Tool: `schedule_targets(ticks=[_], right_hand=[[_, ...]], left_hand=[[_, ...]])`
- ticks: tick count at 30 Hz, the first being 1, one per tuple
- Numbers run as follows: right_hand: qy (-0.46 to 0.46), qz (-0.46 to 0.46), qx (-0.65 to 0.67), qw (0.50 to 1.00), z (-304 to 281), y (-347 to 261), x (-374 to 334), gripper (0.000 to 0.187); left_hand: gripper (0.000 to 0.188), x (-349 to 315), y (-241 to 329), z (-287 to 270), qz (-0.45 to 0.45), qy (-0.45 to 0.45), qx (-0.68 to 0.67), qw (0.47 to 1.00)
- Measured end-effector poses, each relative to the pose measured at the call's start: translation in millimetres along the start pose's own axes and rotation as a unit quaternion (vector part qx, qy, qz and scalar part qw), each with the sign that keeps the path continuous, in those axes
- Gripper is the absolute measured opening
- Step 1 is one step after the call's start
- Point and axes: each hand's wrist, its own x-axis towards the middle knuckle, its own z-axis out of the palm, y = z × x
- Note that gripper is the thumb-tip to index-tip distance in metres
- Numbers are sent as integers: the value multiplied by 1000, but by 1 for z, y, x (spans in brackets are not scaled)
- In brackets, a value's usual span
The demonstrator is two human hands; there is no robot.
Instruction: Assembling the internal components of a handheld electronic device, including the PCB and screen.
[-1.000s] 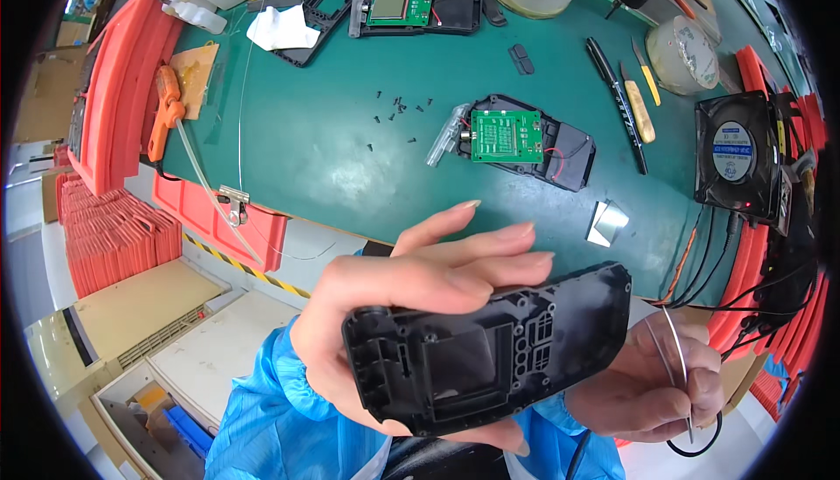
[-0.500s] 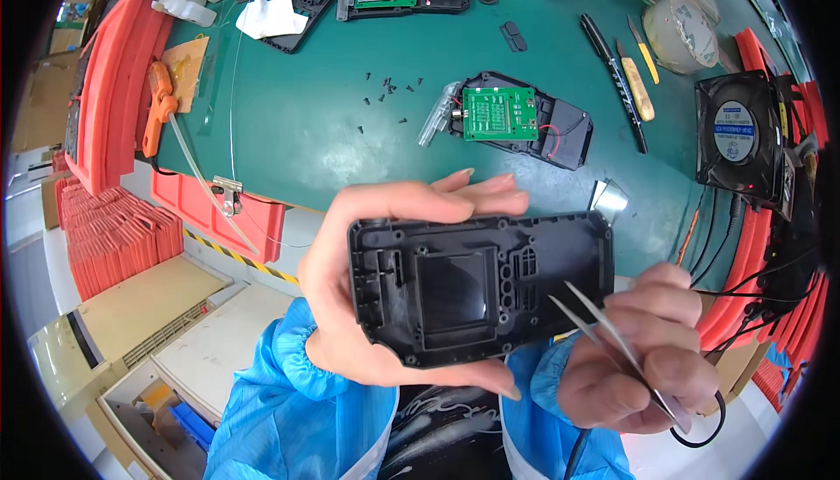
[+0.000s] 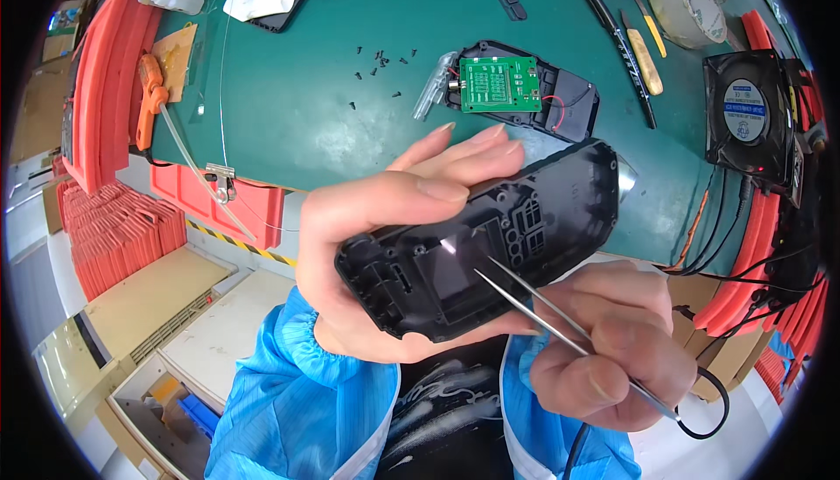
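My left hand (image 3: 350, 226) is wrapped round a black plastic housing half (image 3: 569, 209), its hollow inner side facing up and its right end tilted upward. A rectangular window (image 3: 451, 274) and several small button openings show inside. Metal tweezers (image 3: 569, 340) are pinched in my right hand (image 3: 626, 340), their points slightly apart over the window; whether they touch it I cannot tell. Beyond my hands lies another black housing half (image 3: 573, 99) carrying a green circuit board (image 3: 500, 84), with a clear plastic piece (image 3: 433, 86) at its left end.
Several small black screws (image 3: 381, 60) are scattered on the green mat (image 3: 289, 104). A black marker (image 3: 619, 56) and a wooden-handled knife (image 3: 645, 62) lie to the right, near a black fan (image 3: 744, 112). An orange-handled tool (image 3: 151, 99) stands left. A tape roll (image 3: 687, 7) sits far right.
The housing half has turned, its right end rising. The tweezers have moved left, from its right part to over the window. My view has shifted slightly.
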Motion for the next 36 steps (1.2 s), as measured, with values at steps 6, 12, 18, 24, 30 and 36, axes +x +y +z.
schedule_targets(ticks=[6,12,18,24,30,36], right_hand=[[29,-19,-41,999,0,-1,-5,33],[10,-18,-68,997,1,-8,-1,34],[-23,2,-73,997,-3,-14,-2,34],[-43,14,-72,996,-6,-16,1,34],[-49,17,-76,996,-8,-16,1,34],[-56,28,-56,996,-6,-15,1,34]], left_hand=[[91,-3,0,1,-24,0,-39,999],[92,-3,-3,0,-35,-3,-94,995],[95,-6,-12,5,-31,13,-185,982],[97,-8,-12,9,-35,49,-202,977],[96,-5,-18,6,8,22,-176,984],[95,-6,-16,2,-5,22,-148,989]])
